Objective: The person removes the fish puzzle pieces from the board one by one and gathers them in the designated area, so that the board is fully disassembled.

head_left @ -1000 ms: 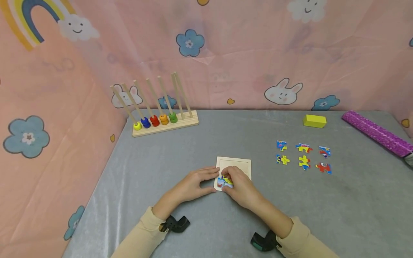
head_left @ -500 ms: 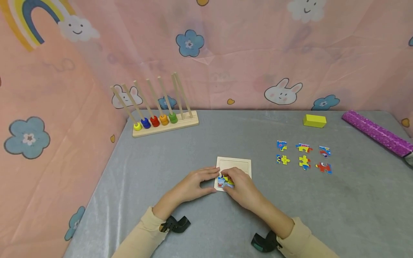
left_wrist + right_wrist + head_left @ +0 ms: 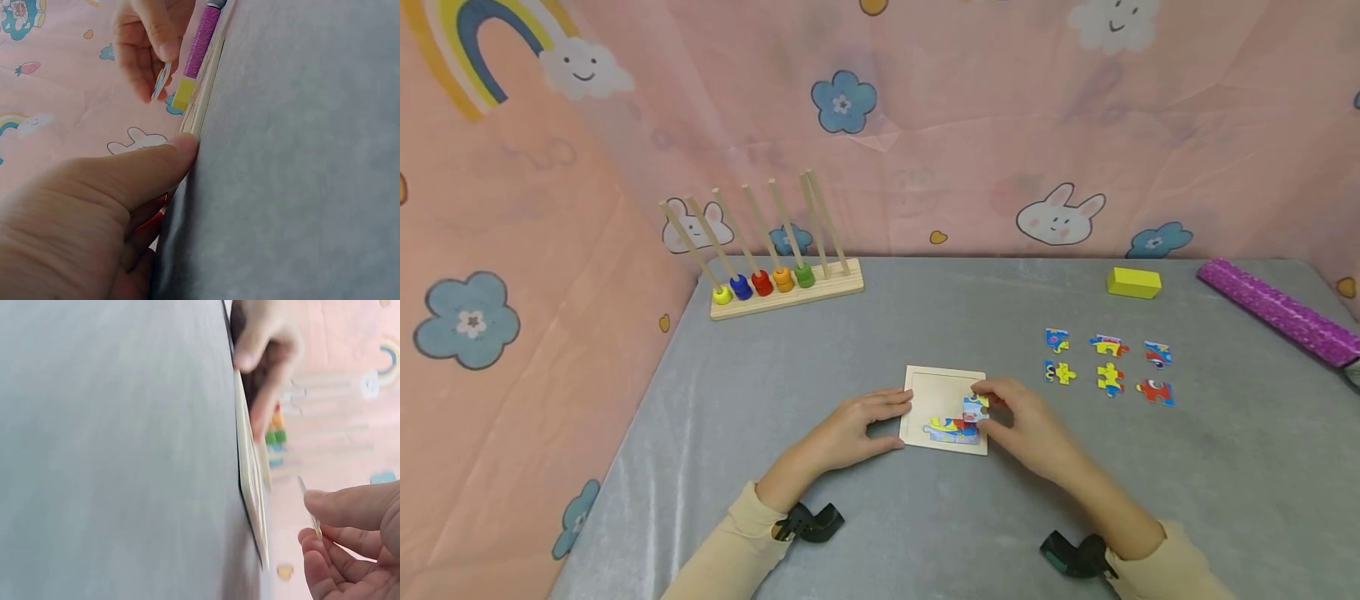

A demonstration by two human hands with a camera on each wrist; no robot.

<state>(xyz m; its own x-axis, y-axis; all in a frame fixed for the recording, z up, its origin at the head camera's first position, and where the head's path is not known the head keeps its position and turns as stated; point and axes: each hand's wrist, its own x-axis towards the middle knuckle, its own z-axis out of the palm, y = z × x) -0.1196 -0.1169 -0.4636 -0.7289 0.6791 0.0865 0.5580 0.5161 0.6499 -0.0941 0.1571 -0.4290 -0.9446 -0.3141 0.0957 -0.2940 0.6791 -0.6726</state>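
A square wooden puzzle tray [image 3: 938, 388] lies on the grey table. My left hand [image 3: 850, 427] rests at its left side, thumb at the near corner and fairly straight fingers on the left border. Joined puzzle pieces [image 3: 949, 432] lie along the tray's near right part. My right hand [image 3: 1030, 423] pinches a light-blue puzzle piece [image 3: 976, 407] between thumb and fingers over the tray's right side. In the left wrist view this piece stands tilted, clear of the tray. The right wrist view shows it edge-on at the fingertips.
Several loose puzzle pieces [image 3: 1108, 379] lie in two rows to the right. Behind them are a yellow block [image 3: 1133, 282] and a purple glittery roll [image 3: 1277, 310]. A wooden bead rack [image 3: 786, 297] with upright pegs stands at the back left. A pink printed cloth [image 3: 917, 125] hangs behind the table.
My right hand has moved right and lifted a puzzle piece from the tray's near left area. The joined pieces now sit further right in the tray. My left hand stays put.
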